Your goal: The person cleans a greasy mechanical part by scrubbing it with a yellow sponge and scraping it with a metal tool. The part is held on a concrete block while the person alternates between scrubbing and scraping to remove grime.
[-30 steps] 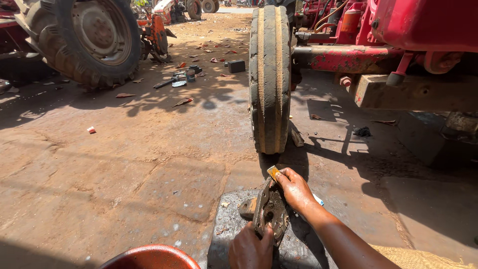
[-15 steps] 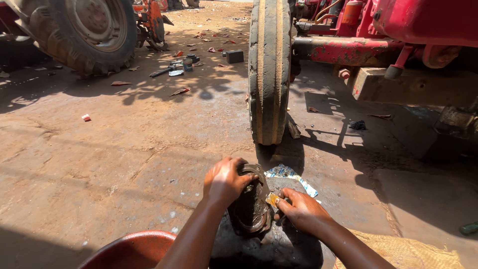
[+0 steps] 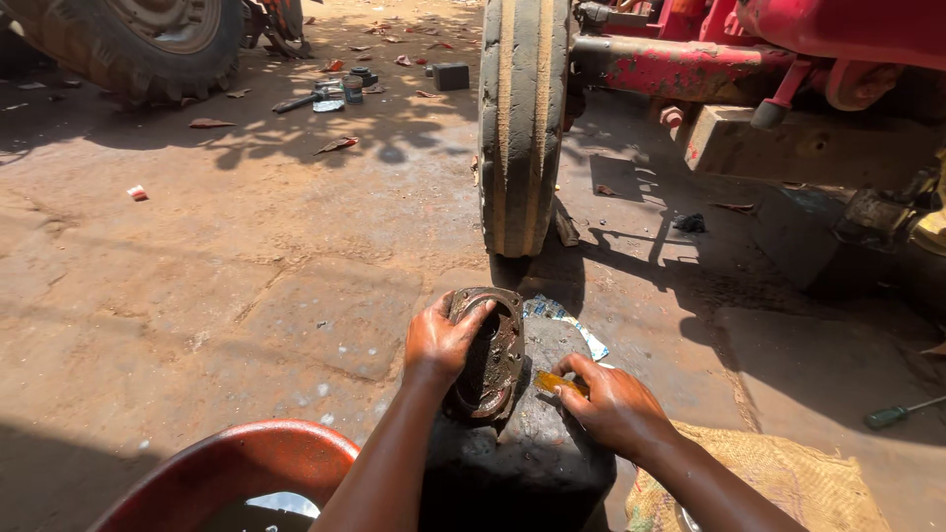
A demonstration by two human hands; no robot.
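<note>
Ahead of me the red tractor (image 3: 838,59) fills the upper right, its narrow front wheel (image 3: 522,128) standing upright on the concrete floor (image 3: 246,276). A bigger lugged tyre (image 3: 138,39) sits at the far left, well apart, with scattered tools and scraps (image 3: 340,91) lying between.

Closer in, a dark stone block (image 3: 522,453) serves as my counter. I judge it is there to give the part a firm, raised rest. Propped on edge against it is the rusty metal ring part (image 3: 488,355), tilted toward me so that its hollow face is open to work.

My left hand (image 3: 440,343) is closed around the ring's upper rim, steadying it. My right hand (image 3: 616,409) is closed on a small yellow-handled tool (image 3: 560,382), whose tip lies just beside the ring's lower edge; I cannot tell what kind of tip it has.

A red basin (image 3: 227,473) with liquid sits at my lower left, near my forearm. A burlap sack (image 3: 778,473) lies at the right of the block, a crumpled bluish wrapper (image 3: 572,320) lies behind it, and a green-handled screwdriver (image 3: 897,414) lies off to the right. Nothing blocks the ring itself.
</note>
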